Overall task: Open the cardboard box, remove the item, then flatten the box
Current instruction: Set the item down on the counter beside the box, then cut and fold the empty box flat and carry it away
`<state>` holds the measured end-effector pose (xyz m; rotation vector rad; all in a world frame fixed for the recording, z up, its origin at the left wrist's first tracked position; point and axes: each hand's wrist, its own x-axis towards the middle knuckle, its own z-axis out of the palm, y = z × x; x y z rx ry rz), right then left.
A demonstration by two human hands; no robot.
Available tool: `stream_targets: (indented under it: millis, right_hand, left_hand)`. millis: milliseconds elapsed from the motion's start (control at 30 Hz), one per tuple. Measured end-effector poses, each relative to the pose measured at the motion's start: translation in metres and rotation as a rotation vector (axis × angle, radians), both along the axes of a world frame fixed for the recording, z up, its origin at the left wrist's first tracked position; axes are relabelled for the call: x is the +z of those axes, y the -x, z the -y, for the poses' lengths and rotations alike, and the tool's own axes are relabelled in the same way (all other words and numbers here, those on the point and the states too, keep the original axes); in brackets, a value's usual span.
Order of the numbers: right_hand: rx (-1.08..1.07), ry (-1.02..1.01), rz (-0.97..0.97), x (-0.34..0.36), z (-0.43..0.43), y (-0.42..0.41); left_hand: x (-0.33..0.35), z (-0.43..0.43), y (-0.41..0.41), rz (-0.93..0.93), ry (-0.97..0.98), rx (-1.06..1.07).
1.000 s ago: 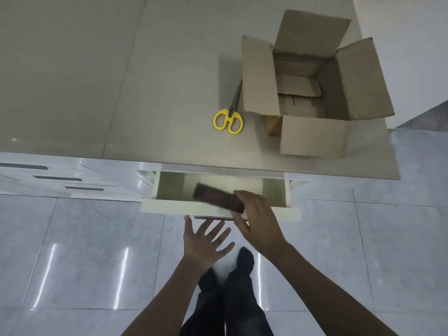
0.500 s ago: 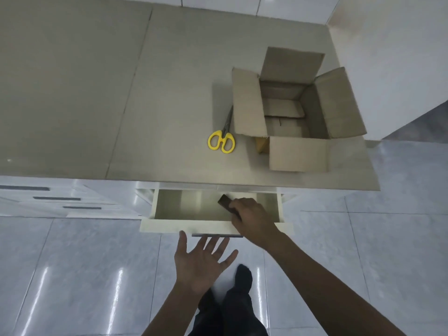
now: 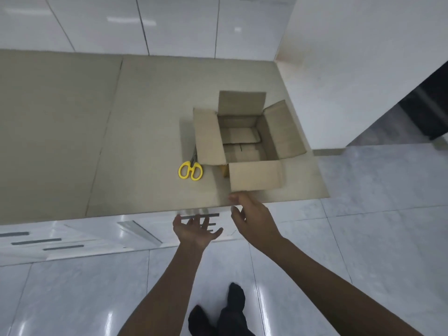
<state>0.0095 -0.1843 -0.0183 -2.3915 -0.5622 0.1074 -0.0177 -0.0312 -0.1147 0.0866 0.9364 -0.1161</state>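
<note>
Nearest the camera, two dark-trousered legs (image 3: 228,314) stood on the glossy grey floor tiles (image 3: 363,251), with both bare forearms reaching forward over them. The left hand (image 3: 196,232) hung palm up just below the counter's front edge, its fingers spread apart and holding nothing, over the dark drawer handles (image 3: 201,216) of the white cabinet front. The right hand (image 3: 254,220) sat a little farther forward and higher, its fingers loosely curled and parted, empty, with the fingertips (image 3: 234,197) at the counter edge just beneath the box's near flap; whether they touched the flap could not be told.

On the beige countertop (image 3: 97,129) stood the cardboard box (image 3: 244,141), upright near the right front corner, all four top flaps folded outward and its interior showing only bare cardboard. Yellow-handled scissors (image 3: 190,169) lay just beside the box's left side, their blades partly hidden under the left flap. Beyond the counter rose a white tiled wall (image 3: 169,25).
</note>
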Motion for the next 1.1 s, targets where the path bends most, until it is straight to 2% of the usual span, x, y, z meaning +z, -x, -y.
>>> stream_targets:
  millis: [133,300,400,600,667,733,800,833,900,967,1000,1100]
  right_hand:
    - [0.063,0.011,0.061,0.027,0.008,-0.008]
    - [0.066,0.015,0.205,0.057,0.002,-0.028]
    - [0.044,0.108,0.265,0.064,-0.007,-0.053]
    - [0.091,0.462,0.392,0.055,-0.027,-0.089]
    - [0.146,0.524,0.427,0.050,-0.035,-0.095]
    - [0.175,0.566,0.490,0.049,-0.043,-0.101]
    - [0.186,0.573,0.574,0.050,-0.050,-0.111]
    - [0.191,0.570,0.610,0.051,-0.051,-0.115]
    - [0.183,0.514,0.656,0.058,-0.052,-0.122]
    - [0.121,0.354,0.653,0.068,-0.052,-0.132]
    - [0.064,0.213,0.589,0.074,-0.051,-0.138]
    - [-0.132,-0.377,0.100,0.100,-0.042,-0.159]
  left_hand:
    - [0.020,0.000,0.012,0.026,-0.120,-0.162]
    - [0.068,-0.004,0.024,0.003,-0.271,-0.591]
    - [0.100,-0.003,0.015,0.071,-0.480,-0.751]
    - [0.132,-0.015,-0.026,0.197,-1.433,-0.696]
    - [0.125,-0.028,-0.040,0.131,-1.906,-0.765]
    - [0.116,-0.039,-0.050,0.020,-2.320,-1.002]
    - [0.112,-0.047,-0.059,-0.046,-2.481,-1.318]
    - [0.111,-0.049,-0.063,-0.028,-2.511,-1.401]
    - [0.115,-0.047,-0.068,0.053,-2.586,-1.372]
    - [0.116,-0.041,-0.073,0.027,-2.701,-1.362]
    - [0.114,-0.038,-0.076,0.011,-2.776,-1.305]
    - [0.113,-0.034,-0.084,-0.013,-2.882,-1.242]
